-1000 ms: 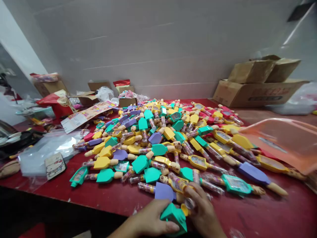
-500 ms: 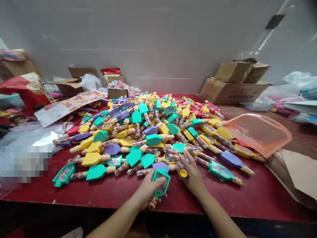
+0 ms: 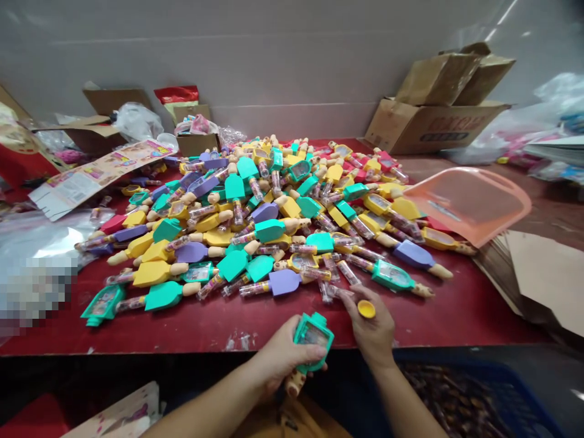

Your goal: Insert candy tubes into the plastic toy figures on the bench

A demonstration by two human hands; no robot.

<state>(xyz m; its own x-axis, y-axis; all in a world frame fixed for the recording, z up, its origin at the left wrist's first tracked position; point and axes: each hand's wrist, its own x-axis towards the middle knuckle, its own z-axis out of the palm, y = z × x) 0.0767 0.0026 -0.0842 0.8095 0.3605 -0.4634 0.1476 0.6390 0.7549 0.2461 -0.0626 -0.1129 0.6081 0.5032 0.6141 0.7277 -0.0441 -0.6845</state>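
Note:
My left hand (image 3: 285, 356) is closed round a teal ice-pop-shaped toy (image 3: 314, 336), thumb across its clear window. The toy's pale, brown-spotted handle (image 3: 295, 383) points down toward me. To the right, my right hand (image 3: 375, 328) has its fingers curled round a small item with a round yellow cap (image 3: 366, 309); the rest of that item is hidden in the palm. Its fingertips are close to clear candy tubes (image 3: 329, 292) at the front of the pile; whether they touch, I cannot tell. A purple ice-pop-shaped toy (image 3: 283, 282) lies just beyond my hands.
A big heap of teal, yellow and purple toys (image 3: 269, 230) covers the red table (image 3: 191, 331). An orange scoop (image 3: 483, 201) and flat cardboard (image 3: 542, 274) lie right. Cartons (image 3: 438, 125) stand behind. Below the edge is a blue basket (image 3: 515, 389) of brown pieces.
Both hands have drawn back from the heap toward the table's near edge, still holding their things. The purple toy and clear tubes show more fully. The view has tipped downward.

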